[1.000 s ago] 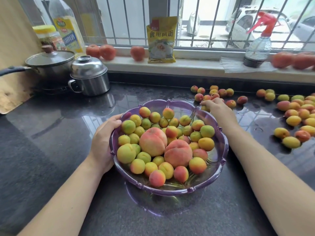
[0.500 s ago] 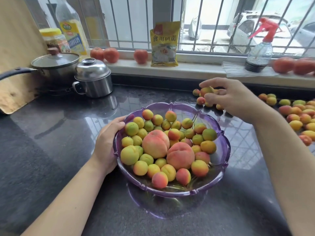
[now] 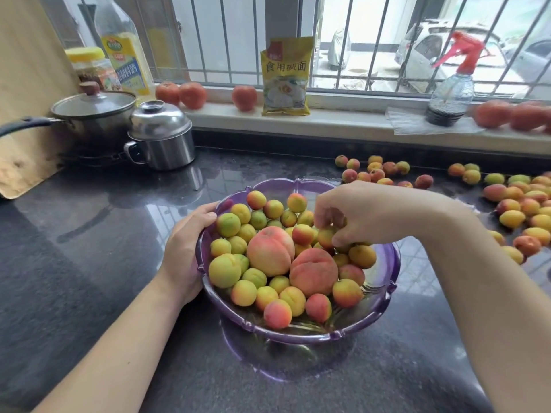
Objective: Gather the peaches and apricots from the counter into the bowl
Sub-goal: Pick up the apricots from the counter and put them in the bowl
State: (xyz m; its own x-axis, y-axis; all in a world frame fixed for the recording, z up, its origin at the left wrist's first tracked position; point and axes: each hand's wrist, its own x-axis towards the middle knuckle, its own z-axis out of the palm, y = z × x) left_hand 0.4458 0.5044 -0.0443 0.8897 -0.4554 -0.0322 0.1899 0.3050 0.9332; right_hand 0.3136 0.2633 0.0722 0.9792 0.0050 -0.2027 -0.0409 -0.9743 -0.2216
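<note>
A purple plastic bowl [image 3: 384,296] sits on the dark counter, heaped with small apricots and two large peaches [image 3: 269,254], [image 3: 313,272]. My left hand [image 3: 185,248] grips the bowl's left rim, thumb over the edge. Over the bowl's far right part, my right hand [image 3: 366,213] points its curled fingers down and pinches an apricot [image 3: 326,237] against the heap. Loose apricots [image 3: 375,171] lie in a cluster behind the bowl. A bigger spread of apricots [image 3: 524,204] covers the counter at the right edge.
A lidded pan [image 3: 92,110] and a steel pot [image 3: 161,138] stand at the back left beside a wooden board [image 3: 26,84]. On the windowsill are an oil bottle [image 3: 125,46], tomatoes [image 3: 192,95], a yellow bag [image 3: 284,77] and a spray bottle [image 3: 450,93].
My right hand picked apricots from the cluster behind the bowl, lifted them, then came left and down into the bowl. My left hand stayed on the rim.
</note>
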